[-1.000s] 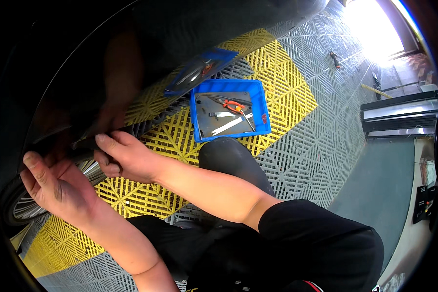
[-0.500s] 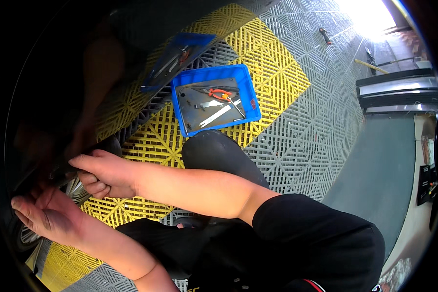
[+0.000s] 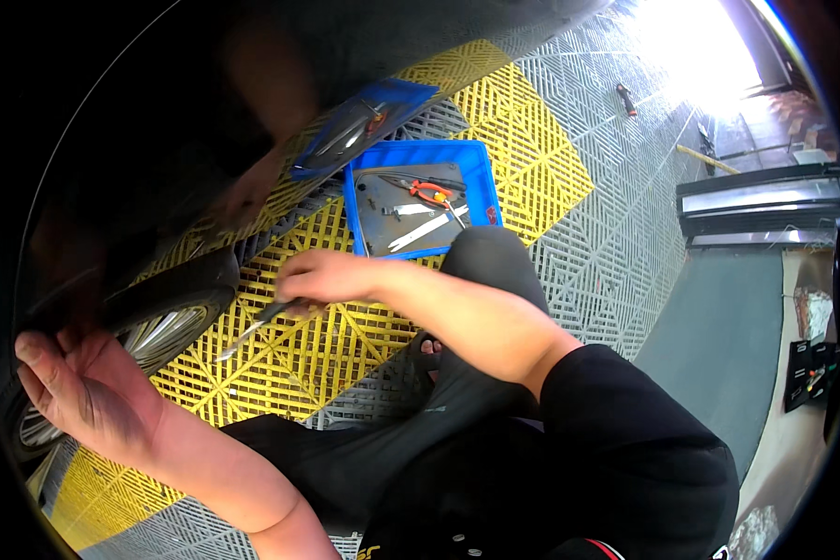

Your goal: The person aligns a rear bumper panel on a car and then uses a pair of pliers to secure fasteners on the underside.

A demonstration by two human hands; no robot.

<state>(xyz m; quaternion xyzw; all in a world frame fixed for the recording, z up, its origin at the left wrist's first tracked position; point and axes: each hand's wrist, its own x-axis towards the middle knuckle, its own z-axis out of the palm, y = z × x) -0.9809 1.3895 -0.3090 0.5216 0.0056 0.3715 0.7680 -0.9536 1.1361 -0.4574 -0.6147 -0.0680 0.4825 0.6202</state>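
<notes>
My left hand (image 3: 93,397) is at the far left beside the shiny black car body (image 3: 159,159), its fingers stretched and apart, near or against the dark panel. Whether the fingertips touch it is hard to see. My right hand (image 3: 322,280) is closed around a screwdriver-like tool (image 3: 248,338) with a dark handle and a thin metal shaft, slightly blurred. The shaft points down and left, over the yellow floor grid. Just behind the left hand is a car wheel (image 3: 173,331) with a silver rim.
Beyond my knee stands a blue tray (image 3: 493,182) holding orange-handled pliers (image 3: 429,193), a flat white strip (image 3: 425,231) and other tools. A dark-handled tool (image 3: 626,100) lies on the grey floor grid (image 3: 579,271). Dark and silver panels (image 3: 761,205) are at the right.
My right hand has drawn away from the car body to the right, bringing the screwdriver-like tool into view. My left hand stays beside the panel. The view has shifted slightly.
</notes>
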